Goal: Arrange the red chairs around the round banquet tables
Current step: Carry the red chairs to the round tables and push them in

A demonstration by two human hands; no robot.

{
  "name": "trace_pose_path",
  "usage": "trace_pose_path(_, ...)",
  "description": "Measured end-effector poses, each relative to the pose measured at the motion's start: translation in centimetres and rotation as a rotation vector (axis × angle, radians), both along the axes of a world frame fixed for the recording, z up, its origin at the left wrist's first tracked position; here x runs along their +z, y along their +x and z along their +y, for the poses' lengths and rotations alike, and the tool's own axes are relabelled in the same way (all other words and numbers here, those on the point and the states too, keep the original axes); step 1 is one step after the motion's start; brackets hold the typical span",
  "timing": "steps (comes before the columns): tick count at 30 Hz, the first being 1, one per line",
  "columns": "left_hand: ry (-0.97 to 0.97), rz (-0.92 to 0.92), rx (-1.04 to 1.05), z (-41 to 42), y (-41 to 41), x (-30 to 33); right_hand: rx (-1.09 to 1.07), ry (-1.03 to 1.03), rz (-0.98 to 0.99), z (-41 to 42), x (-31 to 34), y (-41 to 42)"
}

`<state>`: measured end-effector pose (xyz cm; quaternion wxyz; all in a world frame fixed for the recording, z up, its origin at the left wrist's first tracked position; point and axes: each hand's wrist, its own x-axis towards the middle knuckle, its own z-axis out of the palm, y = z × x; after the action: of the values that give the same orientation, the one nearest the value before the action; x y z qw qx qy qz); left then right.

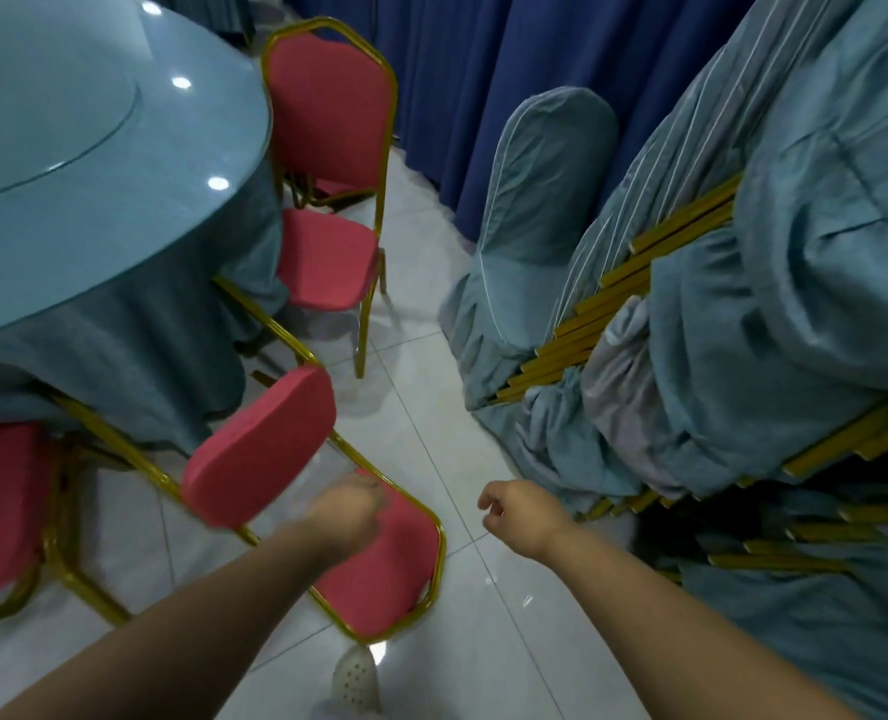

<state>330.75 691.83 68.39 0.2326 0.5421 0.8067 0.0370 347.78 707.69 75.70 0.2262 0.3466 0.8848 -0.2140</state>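
Head view has the left hand (348,514) gripping the gold frame of a tipped red padded chair (379,569) beside the round blue-clothed tabletop (68,163), right hand (517,511) loosely curled, holding nothing.

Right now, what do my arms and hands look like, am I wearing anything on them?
Both forearms are bare right up to the bottom edge of the picture: no sleeves, gloves, watch, rings or bands show. The left hand is a little blurred, the right hand is sharper, and neither shows markings. Anything worn above the forearms is out of view.
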Motion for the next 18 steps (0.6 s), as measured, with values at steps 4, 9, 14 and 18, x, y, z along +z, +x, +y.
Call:
trace_pose_path(4,-0.026,-0.017,0.103,3.0,-1.0,-0.1,0.024,-0.043,-0.029,3.2,-0.6,-0.8)
trace_pose_path(9,-0.006,-0.042,0.27,4.5,-1.6,-1.1,0.135,-0.084,-0.077,7.4,-2.7,-2.5)
trace_pose_path(14,-0.073,-0.062,0.489,4.5,1.7,-3.8,0.351,-0.107,-0.152,10.8,-6.9,-3.2)
trace_pose_path(18,-0.095,-0.107,0.682,4.7,5.8,-7.4,0.537,-0.182,-0.174,12.3,-11.4,-2.2)
